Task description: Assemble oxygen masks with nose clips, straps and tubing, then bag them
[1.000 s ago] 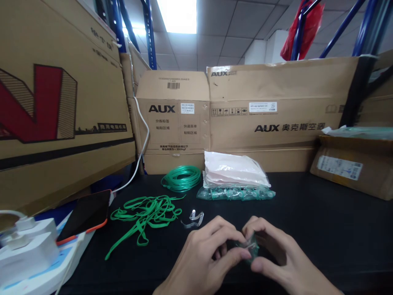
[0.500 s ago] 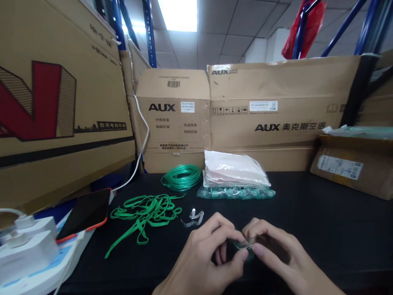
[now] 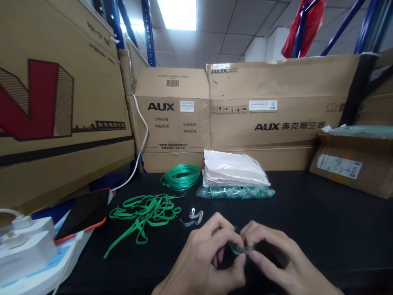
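Observation:
Close together at the front of the black table, both hands pinch one small clear, green-tinted plastic piece (image 3: 237, 248). My left hand (image 3: 210, 252) has thumb and forefinger closed on its left side. On the opposite side, the fingertips and thumb of my right hand (image 3: 274, 250) grip it. Fingers cover most of the piece, so its full shape is hidden. Just beyond my left hand lie thin bent strips (image 3: 196, 217), clear and shiny. A loose tangle of flat green elastic cord (image 3: 150, 213) is farther left.
Behind lie a coil of green tubing (image 3: 182, 176), a stack of white packets (image 3: 235, 169) and a bag of clear green parts (image 3: 235, 192). A phone (image 3: 84, 215) and power strip (image 3: 66, 250) are left. Cardboard boxes (image 3: 267, 106) line the back; another box (image 3: 353, 164) stands right.
Both hands stay pinched on the plastic piece. The right fingers have shifted slightly left, and the piece has turned a little, showing more green edge between the hands.

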Motion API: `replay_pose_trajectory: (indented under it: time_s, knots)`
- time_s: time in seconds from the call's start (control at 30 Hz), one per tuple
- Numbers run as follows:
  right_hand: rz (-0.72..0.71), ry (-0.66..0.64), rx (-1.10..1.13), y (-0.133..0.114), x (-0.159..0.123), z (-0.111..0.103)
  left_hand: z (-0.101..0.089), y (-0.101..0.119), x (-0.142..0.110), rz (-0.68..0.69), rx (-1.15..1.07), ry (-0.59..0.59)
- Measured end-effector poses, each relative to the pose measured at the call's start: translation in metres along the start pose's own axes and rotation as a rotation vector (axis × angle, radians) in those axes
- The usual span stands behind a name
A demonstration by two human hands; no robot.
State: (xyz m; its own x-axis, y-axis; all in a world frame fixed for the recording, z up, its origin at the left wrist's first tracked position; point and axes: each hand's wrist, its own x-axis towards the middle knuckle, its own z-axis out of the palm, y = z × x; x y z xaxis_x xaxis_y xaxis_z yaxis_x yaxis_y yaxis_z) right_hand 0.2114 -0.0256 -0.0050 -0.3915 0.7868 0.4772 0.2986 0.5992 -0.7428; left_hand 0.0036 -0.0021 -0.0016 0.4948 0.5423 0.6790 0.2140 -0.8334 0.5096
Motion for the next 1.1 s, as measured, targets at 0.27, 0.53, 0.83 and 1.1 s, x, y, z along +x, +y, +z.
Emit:
replay_pose_trajectory:
  time_s: [0.27,0.53,0.83,1.1]
  knots:
    - [-0.124,-0.006,-0.008,0.0049,-0.0011,0.0019,0.0007,-0.0009,-0.0015,0.014,0.017,0.001]
    - [-0.178,-0.003,-0.019,0.006,0.0003,0.0028,0.0015,-0.0017,0.0,0.035,0.029,-0.004]
    - [-0.196,0.0,-0.008,0.0052,-0.0011,0.0011,-0.0008,0.0012,-0.0001,0.026,0.03,0.005]
    - [-0.164,0.012,0.034,0.0067,-0.0013,0.0,0.0,-0.0001,-0.0005,0.055,0.01,0.013]
